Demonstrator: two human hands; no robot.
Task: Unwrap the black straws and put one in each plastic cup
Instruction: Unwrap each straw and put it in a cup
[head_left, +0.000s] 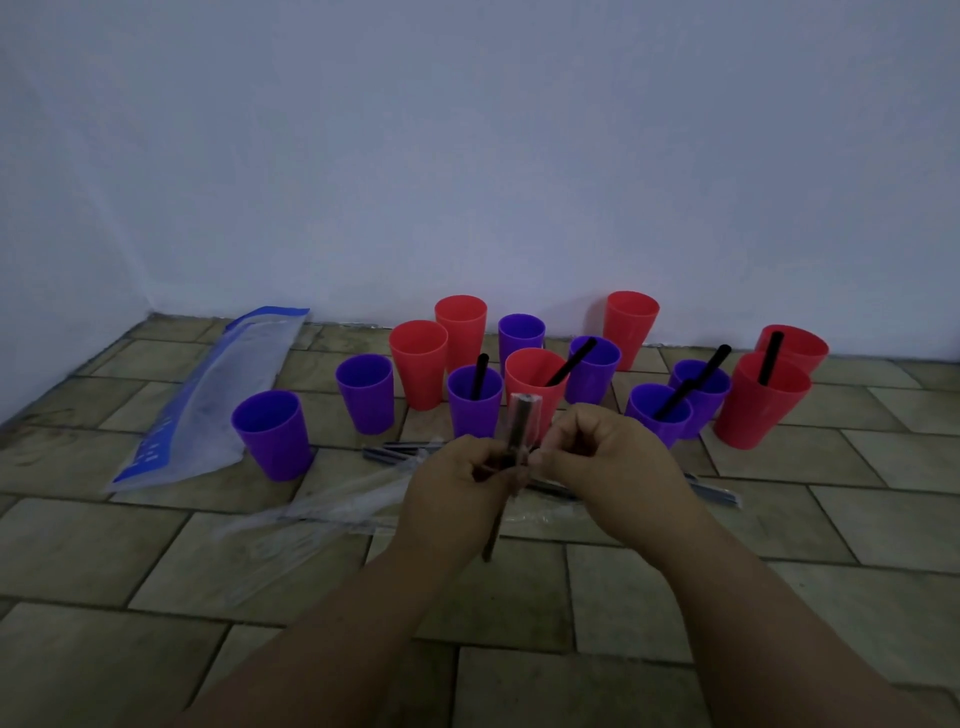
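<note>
Clear film still covers the wrapped straw (511, 457), which is pinched upright between the left hand (457, 483) and the right hand (608, 457), held close together above the tiled floor (675, 597), just in front of the red and purple cups (475, 400), five of which already hold black straws.

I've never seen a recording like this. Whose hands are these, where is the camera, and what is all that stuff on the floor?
There is no machine here: a person wears a camera on the head, looking down at their own bare hands. The left hand and right hand together hold a wrapped straw, apparently peeling its clear wrapper. On the tiled floor stand red and purple plastic cups; five already hold a black straw, such as the purple cup just beyond the hands. More wrapped straws lie near the hands, and a blue and clear bag lies to the left.
</note>
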